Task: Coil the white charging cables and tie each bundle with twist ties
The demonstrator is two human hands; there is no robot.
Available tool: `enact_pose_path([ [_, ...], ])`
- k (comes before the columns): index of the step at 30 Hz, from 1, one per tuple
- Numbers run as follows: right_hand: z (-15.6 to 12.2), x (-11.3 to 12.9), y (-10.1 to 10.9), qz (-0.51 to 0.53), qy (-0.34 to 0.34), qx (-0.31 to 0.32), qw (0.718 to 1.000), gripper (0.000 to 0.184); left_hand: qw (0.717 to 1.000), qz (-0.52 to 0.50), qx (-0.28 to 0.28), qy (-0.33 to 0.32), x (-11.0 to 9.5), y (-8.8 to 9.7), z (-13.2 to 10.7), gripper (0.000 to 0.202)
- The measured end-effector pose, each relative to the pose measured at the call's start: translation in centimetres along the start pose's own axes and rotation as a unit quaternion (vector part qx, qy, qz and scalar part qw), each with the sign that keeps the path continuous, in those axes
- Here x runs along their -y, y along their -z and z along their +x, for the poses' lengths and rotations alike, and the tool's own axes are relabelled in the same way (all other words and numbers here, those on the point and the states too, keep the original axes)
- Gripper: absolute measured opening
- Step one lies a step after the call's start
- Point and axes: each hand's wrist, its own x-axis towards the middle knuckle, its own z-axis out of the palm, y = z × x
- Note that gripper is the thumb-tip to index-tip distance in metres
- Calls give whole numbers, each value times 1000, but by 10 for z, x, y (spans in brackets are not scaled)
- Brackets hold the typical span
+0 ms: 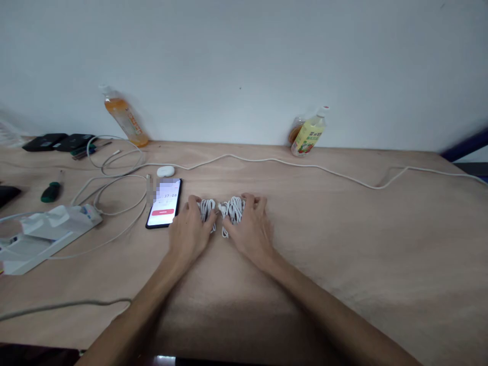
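Note:
Two coiled bundles of white cable lie side by side on the wooden table. My left hand grips the left cable bundle, thumb on the near side and fingers behind it. The right cable bundle is held by my right hand in the same way, with a small loop hanging toward me. A narrow gap separates the two bundles. Just left of my left hand lies a phone with its screen lit.
A white earphone case sits behind the phone. Leftward are a power strip, loose white cables and a green-handled screwdriver. An orange drink bottle and a yellow-green bottle stand by the wall. One long white cable crosses the back.

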Motion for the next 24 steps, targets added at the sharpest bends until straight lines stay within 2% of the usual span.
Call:
enact_pose_path([
  [5,-4,-1,-1,10,6,-6,1000,45,1000,-1,10,7,-1,1,-1,39],
  [11,-4,5,-1,-7,4,1,1000,50,1000,-15,23,-1,-2,1,-3,36],
  [17,-4,-1,-9,5,3,-33,999,52,999,-37,21,-11,1,0,-3,36],
  [20,-8,-8,-13,31,64,-93,993,53,998,-53,28,-13,4,-1,-2,36],
  [22,-12,-12,-12,64,144,-134,978,40,997,-72,31,-17,6,-1,0,38],
  [24,-16,-14,-11,82,210,-138,964,30,995,-90,34,-27,10,-2,1,39],
])
